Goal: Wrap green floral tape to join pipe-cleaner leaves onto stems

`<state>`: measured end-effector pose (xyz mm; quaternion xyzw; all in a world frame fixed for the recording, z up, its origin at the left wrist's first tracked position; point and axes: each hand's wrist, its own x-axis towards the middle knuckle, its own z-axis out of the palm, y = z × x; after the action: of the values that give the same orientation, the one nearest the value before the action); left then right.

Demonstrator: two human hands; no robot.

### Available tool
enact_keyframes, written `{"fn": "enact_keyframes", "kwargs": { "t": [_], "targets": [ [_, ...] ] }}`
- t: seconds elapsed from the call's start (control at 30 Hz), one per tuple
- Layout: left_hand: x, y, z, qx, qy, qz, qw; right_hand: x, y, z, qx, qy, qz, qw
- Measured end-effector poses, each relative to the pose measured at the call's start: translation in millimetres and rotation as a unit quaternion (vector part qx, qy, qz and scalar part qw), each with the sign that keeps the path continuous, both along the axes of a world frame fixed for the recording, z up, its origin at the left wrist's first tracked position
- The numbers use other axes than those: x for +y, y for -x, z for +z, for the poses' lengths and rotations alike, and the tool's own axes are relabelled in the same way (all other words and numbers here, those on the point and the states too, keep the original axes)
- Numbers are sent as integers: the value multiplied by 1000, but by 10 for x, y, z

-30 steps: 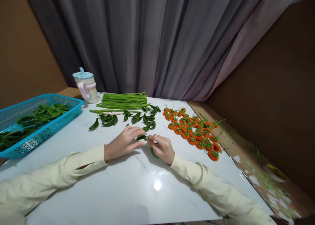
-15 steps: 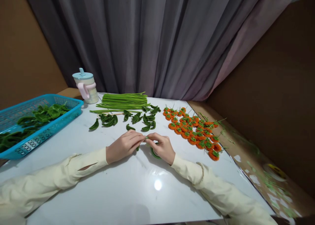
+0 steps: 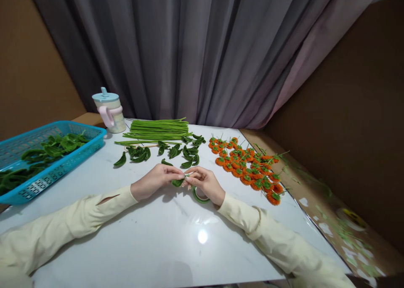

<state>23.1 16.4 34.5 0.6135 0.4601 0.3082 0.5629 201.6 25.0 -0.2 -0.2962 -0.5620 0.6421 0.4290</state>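
Note:
My left hand (image 3: 153, 182) pinches a dark green fuzzy leaf (image 3: 178, 183) near its tip. My right hand (image 3: 207, 186) meets it fingertip to fingertip, closed on a small pale green strip (image 3: 187, 175) that looks like tape at the leaf's end. Beneath the right hand is a roll of green tape (image 3: 200, 199), partly covered by the fingers. Beyond the hands, several matching curved leaves (image 3: 189, 153) lie in loose groups on the white table (image 3: 151, 246).
A bundle of green fuzzy stems (image 3: 159, 128) lies at the back. Several orange flower heads (image 3: 244, 164) spread to the right. At left are a blue basket (image 3: 66, 168) holding green leaves and a lidded cup (image 3: 110, 111). Scraps (image 3: 356, 241) litter the cardboard at right.
My left hand has shifted slightly left and rolled back, bringing the leaf between the hands into fuller view. The right hand has tilted, exposing more of the tape roll.

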Motion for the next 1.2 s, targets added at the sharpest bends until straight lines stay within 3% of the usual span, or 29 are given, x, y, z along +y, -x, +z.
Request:
{"fn": "enact_keyframes", "kwargs": {
  "t": [0.13,0.33,0.47,0.67,0.73,0.87,0.97,1.07,1.2],
  "targets": [
    [25,27,34,-73,93,-40,992,-2,-19,14,-10,-9,11,1000],
    [52,83,96,-7,77,-84,993,-8,-41,-31,-40,-45,30,998],
    [69,107,115,23,96,-96,990,-37,-67,-18,-125,-141,26,982],
    [121,132,46,-27,174,-129,976,-116,-86,52,-229,-302,-4,925],
    [139,141,20,-31,195,-136,971,-117,-86,43,-230,-288,5,930],
    [152,145,10,-39,210,-135,968,-76,-82,8,-140,-128,73,979],
    [143,135,25,-42,222,-129,966,-43,-80,-8,-73,-40,110,990],
    [124,125,33,-68,251,-134,956,-30,-79,-24,-52,-23,105,993],
    [114,128,-1,-120,304,-162,931,-29,-63,-56,-60,-51,46,996]
  ]
}}
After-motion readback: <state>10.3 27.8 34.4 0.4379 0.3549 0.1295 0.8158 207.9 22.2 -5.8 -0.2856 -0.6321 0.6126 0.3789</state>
